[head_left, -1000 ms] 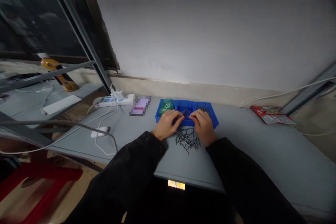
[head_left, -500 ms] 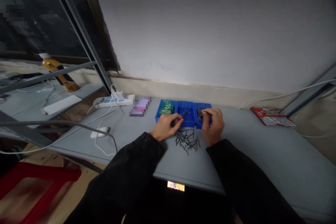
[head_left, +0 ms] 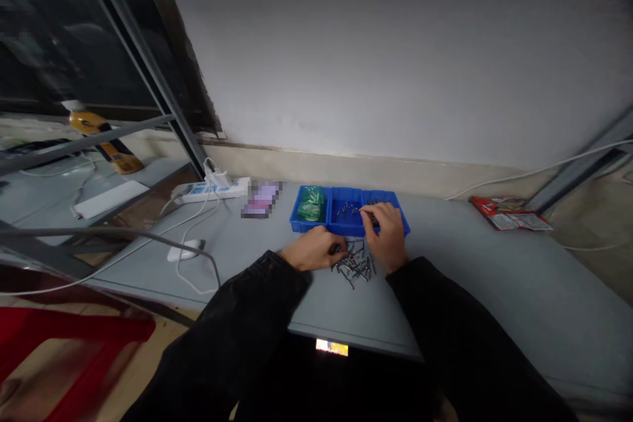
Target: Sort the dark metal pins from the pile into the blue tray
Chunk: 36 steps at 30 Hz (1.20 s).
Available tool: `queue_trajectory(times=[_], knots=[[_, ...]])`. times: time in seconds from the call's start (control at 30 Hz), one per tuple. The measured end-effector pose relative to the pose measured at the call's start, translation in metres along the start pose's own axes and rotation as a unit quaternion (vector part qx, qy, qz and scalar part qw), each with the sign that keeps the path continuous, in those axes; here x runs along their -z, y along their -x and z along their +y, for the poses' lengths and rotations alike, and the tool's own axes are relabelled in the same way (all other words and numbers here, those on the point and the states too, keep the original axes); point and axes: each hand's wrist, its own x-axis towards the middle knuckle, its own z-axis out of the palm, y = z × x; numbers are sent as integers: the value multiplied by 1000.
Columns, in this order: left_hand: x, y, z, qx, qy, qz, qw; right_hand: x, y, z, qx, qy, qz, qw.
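At the far left, a red plastic stool stands on the floor beside a grey side table. On that table are a yellow-orange bottle with a white cap and, nearer, a flat white slab. On the main grey desk, a white power strip lies with a plug in it, cables trailing down past a small rounded white object. Just right of the strip is a flat purple item, blurred by pixels.

The left hand rests low in front of the blue three-compartment tray, its fingers curled, the tips at the left edge of a pile of slim dark metal pins — whether they grip one, I cannot tell. The tray's left compartment holds a green plastic bag with pale pieces; the middle one has a few small metal bits. Over the right part of the tray is the right hand, thumb and forefinger close together by the middle compartment — too small to tell if anything is pinched. The pile lies loose on the desk, between the tray and its front edge. Farther right, well apart, is a red foil packet.
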Motion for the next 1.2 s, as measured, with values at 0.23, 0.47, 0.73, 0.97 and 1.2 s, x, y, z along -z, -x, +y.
queue_trajectory(times=[0.23, 0.47, 0.73, 0.97, 1.2], knots=[[-1, -1, -1, 16, -11, -2, 1000, 1, 1, 0, 16, -16, -2, 1000], [2, -2, 2, 17, 17, 63, 998, 3, 1, -5, 47, -44, -41, 997], [2, -1, 2, 29, 46, 148, 987, -1, 4, -6, 79, -84, -119, 986], [-1, -1, 2, 23, 51, 159, 986, -4, 6, -3, 83, -92, -126, 984], [-1, -2, 3, 53, 78, 213, 972, -2, 4, -4, 65, -89, -124, 986]])
